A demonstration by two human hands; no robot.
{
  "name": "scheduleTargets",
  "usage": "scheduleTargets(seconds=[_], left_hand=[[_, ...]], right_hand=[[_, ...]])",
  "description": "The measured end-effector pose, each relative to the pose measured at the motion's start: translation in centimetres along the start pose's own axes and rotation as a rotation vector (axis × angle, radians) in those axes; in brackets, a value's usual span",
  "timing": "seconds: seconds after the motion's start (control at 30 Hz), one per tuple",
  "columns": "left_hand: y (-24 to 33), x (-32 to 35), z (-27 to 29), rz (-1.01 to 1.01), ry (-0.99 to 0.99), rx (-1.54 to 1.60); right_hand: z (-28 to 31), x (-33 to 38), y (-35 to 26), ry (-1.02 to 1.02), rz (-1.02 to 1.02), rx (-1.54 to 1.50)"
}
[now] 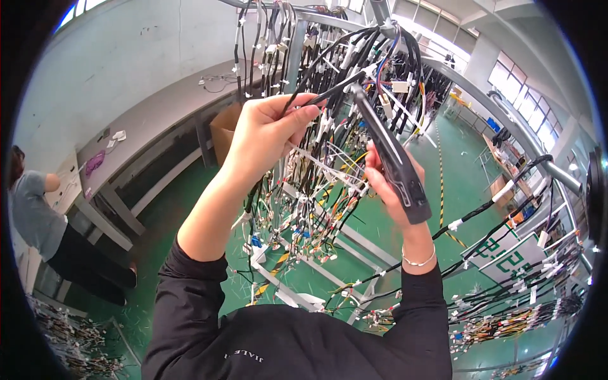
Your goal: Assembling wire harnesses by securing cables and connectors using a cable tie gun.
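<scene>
My left hand [263,136] is raised in front of the rack, its thumb and fingers closed in a pinch on a black cable [344,83]. That cable runs up and right from my fingertips to a thick bunch of wires. My right hand [410,196] is wrapped around a long black cable tie gun [394,155], which hides part of the palm and fingers. The gun's narrow nose points up and away, close to the cable just right of my left fingertips. Thin white strips [316,161] stretch between my two hands, in front of the hanging wires.
Dense wire harnesses [304,215] with white connectors hang from a metal frame [294,54]. A grey bench [152,114] lines the left wall, with a cardboard box [223,133] beside it. Another person [41,209] stands far left. More harnesses [513,323] hang at lower right.
</scene>
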State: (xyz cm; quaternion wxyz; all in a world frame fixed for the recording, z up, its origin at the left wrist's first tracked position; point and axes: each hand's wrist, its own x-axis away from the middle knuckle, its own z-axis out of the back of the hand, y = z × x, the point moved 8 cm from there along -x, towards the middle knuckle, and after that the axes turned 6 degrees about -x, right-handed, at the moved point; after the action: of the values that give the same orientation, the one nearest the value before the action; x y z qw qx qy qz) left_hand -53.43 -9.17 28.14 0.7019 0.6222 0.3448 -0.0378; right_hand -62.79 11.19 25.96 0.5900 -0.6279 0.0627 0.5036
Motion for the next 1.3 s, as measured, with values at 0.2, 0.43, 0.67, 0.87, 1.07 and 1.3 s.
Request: scheduleTargets(seconds=[0.2, 0.43, 0.67, 0.87, 1.07, 1.3], left_hand=[[0.3, -0.9, 1.2, 0.021, -0.019, -0.102], [1.0, -1.5, 1.2, -0.05, -0.061, -0.164], [0.7, -2.5, -1.8, -0.142, -0.023, -0.616], [-0.6, -2.7, -0.7, 0.011, -0.135, -0.326], [0.3, -3.3, 1.0, -0.033, -0.058, -0.529], [-0.5, -3.3, -1.6, -0.02, -0.181, -0.35]], right_hand=[[2.2, -2.0, 0.2, 0.157, 0.072, -0.03], [2.1, -2.0, -2.6, 0.014, 0.239, 0.519], [-2.7, -0.4, -3.9, -0.028, 0.472, 0.788], [-0.9, -0.5, -1.6, 0.03, 0.436, 0.74], [1.4, -2.2, -2.2, 0.153, 0.346, 0.757], [-1.2, -1.1, -2.5, 0.019, 0.407, 0.675]])
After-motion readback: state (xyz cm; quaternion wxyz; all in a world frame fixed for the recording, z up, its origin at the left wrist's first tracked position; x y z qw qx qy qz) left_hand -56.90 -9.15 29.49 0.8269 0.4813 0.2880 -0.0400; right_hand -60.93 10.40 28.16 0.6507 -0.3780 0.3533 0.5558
